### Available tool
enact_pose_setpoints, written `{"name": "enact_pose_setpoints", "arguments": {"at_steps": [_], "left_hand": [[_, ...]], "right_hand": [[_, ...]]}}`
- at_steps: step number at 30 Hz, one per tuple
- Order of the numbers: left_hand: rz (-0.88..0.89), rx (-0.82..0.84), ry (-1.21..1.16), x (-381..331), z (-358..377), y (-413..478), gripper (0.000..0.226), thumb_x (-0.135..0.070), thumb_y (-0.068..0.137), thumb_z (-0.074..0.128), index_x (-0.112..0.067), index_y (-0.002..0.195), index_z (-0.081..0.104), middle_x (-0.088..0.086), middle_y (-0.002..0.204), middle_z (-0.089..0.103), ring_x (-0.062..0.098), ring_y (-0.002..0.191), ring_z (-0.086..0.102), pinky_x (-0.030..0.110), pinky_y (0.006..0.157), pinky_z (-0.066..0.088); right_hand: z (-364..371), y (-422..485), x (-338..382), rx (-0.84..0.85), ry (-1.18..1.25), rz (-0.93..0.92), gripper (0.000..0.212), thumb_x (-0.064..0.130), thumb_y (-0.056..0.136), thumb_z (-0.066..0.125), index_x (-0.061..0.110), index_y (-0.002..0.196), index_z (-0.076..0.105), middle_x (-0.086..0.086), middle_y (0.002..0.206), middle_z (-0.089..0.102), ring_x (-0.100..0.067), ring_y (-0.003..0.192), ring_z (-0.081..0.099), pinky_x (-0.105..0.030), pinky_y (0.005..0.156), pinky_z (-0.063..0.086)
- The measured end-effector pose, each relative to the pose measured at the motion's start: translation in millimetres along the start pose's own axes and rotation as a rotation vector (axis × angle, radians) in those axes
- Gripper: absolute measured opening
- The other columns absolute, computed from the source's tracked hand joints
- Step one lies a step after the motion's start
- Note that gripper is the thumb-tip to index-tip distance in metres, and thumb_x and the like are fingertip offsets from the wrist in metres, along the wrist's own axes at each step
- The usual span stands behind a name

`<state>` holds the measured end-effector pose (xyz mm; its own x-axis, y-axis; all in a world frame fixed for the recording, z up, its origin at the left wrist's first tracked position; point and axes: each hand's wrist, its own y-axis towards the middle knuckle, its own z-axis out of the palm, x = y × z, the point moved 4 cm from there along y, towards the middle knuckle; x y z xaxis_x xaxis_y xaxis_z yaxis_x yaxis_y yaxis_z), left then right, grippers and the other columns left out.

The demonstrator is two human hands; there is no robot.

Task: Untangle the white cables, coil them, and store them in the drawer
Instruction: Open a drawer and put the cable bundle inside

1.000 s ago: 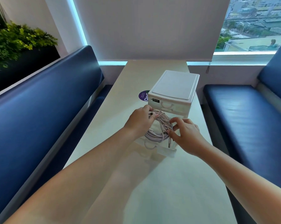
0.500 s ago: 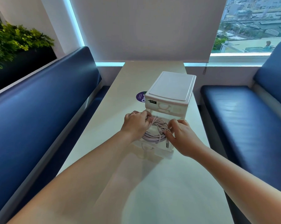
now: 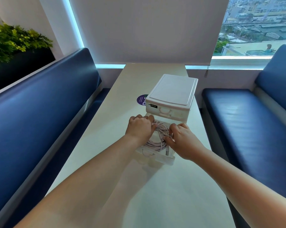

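The table point(image 3: 168, 199) is carrying the drawer unit point(image 3: 172, 89), which is standing upright and serving as the reference for every position below. The bottom drawer point(image 3: 157, 159) is projecting out of the front of the drawer unit, toward the person, while the drawer above it is sitting closed. The left hand point(image 3: 139, 129) is reaching in at the front left of the drawer unit, its fingers curling over the far edge of the coil and gripping it. The right hand point(image 3: 183, 139) is working at the front right, with thumb and fingers pinching several loops together. The white cables point(image 3: 155, 143) are lying as one coil inside the projecting drawer, directly in front of the drawer unit. Whether the coil is resting on the drawer floor cannot be confirmed from this angle. One plug point(image 3: 167, 152) is pointing toward the drawer's front wall, the side farthest from the drawer unit. Judged stage: the coil is being seated before closing. Risks: on release, the springy loops may expand over the drawer rim and jam against the drawer unit's frame during closing. The loose plug may catch at the front wall. A hard push may slide the drawer unit across the table.
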<state>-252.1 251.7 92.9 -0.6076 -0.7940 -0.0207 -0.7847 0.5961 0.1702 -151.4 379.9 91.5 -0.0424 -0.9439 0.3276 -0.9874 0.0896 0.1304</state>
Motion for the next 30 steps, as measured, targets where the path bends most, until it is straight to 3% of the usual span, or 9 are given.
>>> {"name": "enact_pose_setpoints", "arguments": {"at_steps": [4, 7, 9, 12, 14, 16, 20, 24, 30], "left_hand": [[0.044, 0.012, -0.117, 8, -8, -12, 0.049, -0.053, 0.101, 0.032, -0.028, 0.138, 0.050, -0.005, 0.147, 0.046, 0.021, 0.135, 0.036, 0.042, 0.111, 0.020], [0.139, 0.101, -0.231, 21, -14, -36, 0.090, -0.081, 0.083, 0.023, -0.025, 0.152, 0.030, -0.007, 0.160, 0.024, 0.014, 0.148, 0.013, 0.043, 0.120, 0.005], [0.202, 0.172, -0.171, 27, -14, -49, 0.114, -0.093, 0.067, 0.025, -0.022, 0.156, 0.018, -0.007, 0.163, 0.011, 0.009, 0.150, 0.002, 0.042, 0.121, -0.003], [0.273, 0.186, 0.003, 31, -7, -58, 0.128, -0.096, 0.059, 0.034, -0.019, 0.157, 0.007, -0.008, 0.164, 0.000, 0.009, 0.150, -0.006, 0.044, 0.121, -0.009], [0.306, 0.112, 0.075, 31, -3, -57, 0.123, -0.092, 0.064, 0.039, -0.016, 0.157, 0.010, -0.006, 0.164, 0.004, 0.012, 0.151, -0.003, 0.044, 0.120, -0.010], [0.330, 0.021, 0.034, 29, -2, -56, 0.112, -0.080, 0.072, 0.054, -0.013, 0.154, 0.022, 0.000, 0.162, 0.019, 0.016, 0.150, 0.012, 0.043, 0.121, -0.004], [0.353, -0.097, -0.081, 27, 0, -54, 0.104, -0.064, 0.062, 0.078, -0.007, 0.143, 0.047, 0.008, 0.144, 0.051, 0.027, 0.129, 0.051, 0.041, 0.110, 0.034], [0.326, -0.092, -0.151, 27, 5, -54, 0.104, -0.059, 0.060, 0.082, -0.006, 0.143, 0.047, 0.009, 0.141, 0.054, 0.030, 0.120, 0.055, 0.043, 0.102, 0.045], [0.308, -0.070, -0.109, 21, -3, -53, 0.106, -0.060, 0.059, 0.082, -0.010, 0.144, 0.044, 0.004, 0.140, 0.053, 0.028, 0.119, 0.053, 0.041, 0.101, 0.042]], "right_hand": [[-8, 2, -7, -0.006, 0.022, -0.035, 0.025, 0.035, 0.096, 0.047, 0.013, 0.103, 0.056, -0.003, 0.104, 0.052, -0.023, 0.107, 0.045, -0.028, 0.089, 0.037], [-15, -4, -8, -0.085, 0.035, -0.136, 0.038, 0.038, 0.095, 0.046, 0.014, 0.123, 0.053, -0.002, 0.125, 0.049, -0.022, 0.116, 0.046, -0.031, 0.097, 0.040], [-14, -10, -8, -0.054, -0.025, -0.235, 0.055, 0.050, 0.095, 0.033, 0.020, 0.139, 0.044, 0.004, 0.143, 0.042, -0.018, 0.131, 0.037, -0.034, 0.109, 0.034], [-6, -18, -12, 0.064, -0.098, -0.260, 0.069, 0.065, 0.090, 0.011, 0.032, 0.146, 0.034, 0.015, 0.151, 0.034, -0.011, 0.142, 0.022, -0.032, 0.116, 0.020], [-3, -21, -16, 0.093, -0.095, -0.258, 0.074, 0.072, 0.087, 0.005, 0.036, 0.147, 0.030, 0.018, 0.152, 0.029, -0.009, 0.145, 0.015, -0.033, 0.118, 0.015], [-2, -23, -14, 0.108, -0.082, -0.262, 0.076, 0.074, 0.085, 0.008, 0.036, 0.147, 0.029, 0.018, 0.153, 0.027, -0.008, 0.145, 0.011, -0.034, 0.119, 0.013], [-5, -22, -9, 0.118, -0.037, -0.231, 0.080, 0.076, 0.081, 0.018, 0.032, 0.147, 0.029, 0.015, 0.153, 0.029, -0.009, 0.145, 0.014, -0.033, 0.119, 0.012], [-5, -21, -4, 0.138, 0.009, -0.241, 0.076, 0.072, 0.080, 0.024, 0.035, 0.145, 0.035, 0.015, 0.150, 0.036, -0.009, 0.142, 0.020, -0.036, 0.118, 0.018], [-3, -20, 0, 0.150, -0.005, -0.240, 0.072, 0.068, 0.083, 0.027, 0.032, 0.145, 0.037, 0.014, 0.148, 0.039, -0.008, 0.140, 0.023, -0.033, 0.117, 0.020]]}}
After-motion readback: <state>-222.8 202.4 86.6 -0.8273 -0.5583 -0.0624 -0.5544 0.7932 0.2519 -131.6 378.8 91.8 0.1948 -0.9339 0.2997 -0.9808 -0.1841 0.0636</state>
